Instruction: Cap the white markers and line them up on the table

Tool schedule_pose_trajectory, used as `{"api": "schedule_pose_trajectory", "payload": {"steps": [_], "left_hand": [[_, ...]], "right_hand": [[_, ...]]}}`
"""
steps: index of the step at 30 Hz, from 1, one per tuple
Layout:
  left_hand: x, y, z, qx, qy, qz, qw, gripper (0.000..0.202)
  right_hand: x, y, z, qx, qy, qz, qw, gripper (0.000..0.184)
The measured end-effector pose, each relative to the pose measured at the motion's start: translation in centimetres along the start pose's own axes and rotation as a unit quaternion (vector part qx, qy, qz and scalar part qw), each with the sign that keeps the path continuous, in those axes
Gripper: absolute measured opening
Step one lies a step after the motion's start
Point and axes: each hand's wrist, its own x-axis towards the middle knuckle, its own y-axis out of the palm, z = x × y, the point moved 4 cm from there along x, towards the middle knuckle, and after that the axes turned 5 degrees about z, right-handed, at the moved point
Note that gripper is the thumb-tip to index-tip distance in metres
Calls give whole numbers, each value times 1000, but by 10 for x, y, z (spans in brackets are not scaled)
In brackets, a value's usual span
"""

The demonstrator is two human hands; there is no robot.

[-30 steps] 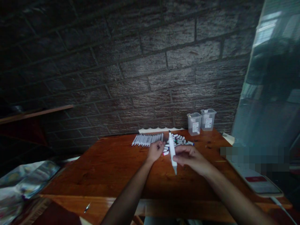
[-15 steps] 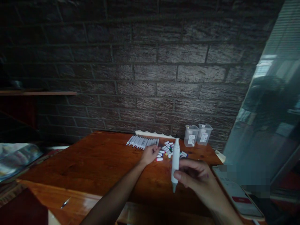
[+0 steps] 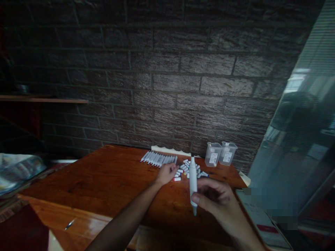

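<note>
Between the thumb and fingers of my right hand (image 3: pixel 213 198) is a white marker (image 3: pixel 193 179), held nearly upright above the near side of the table. Its dark upper tip and greyish lower tip are both bare of caps. My left hand (image 3: pixel 167 173) rests on the table with its fingers curled closed; whatever may be inside them is hidden. Just behind it lies a row of white markers (image 3: pixel 157 158), side by side. At its right are loose marker caps (image 3: pixel 186 167) in a heap, white with coloured ends.
Two clear plastic containers (image 3: pixel 213 155) with labels stand at the back right against the brick wall (image 3: pixel 167 87). A white wavy strip (image 3: pixel 170 150) lies along the table's (image 3: pixel 104 177) back edge. A phone or tablet (image 3: pixel 267 226) is at right, a pen (image 3: pixel 69 224) at front left.
The marker in my right hand has shifted slightly left, its top now leaning a little left. My left hand stays in place. The view has turned slightly.
</note>
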Motion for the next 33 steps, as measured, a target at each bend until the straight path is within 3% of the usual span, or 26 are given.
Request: {"api": "schedule_pose_trajectory", "payload": {"steps": [13,33], "left_hand": [[1,5,8,51,-2,15,999,38],[0,6,8,43,6,28,999,33]], "right_hand": [[3,-5,0,-85,-21,-40,995,19],[3,1,11,-76,-44,-76,993,23]]}}
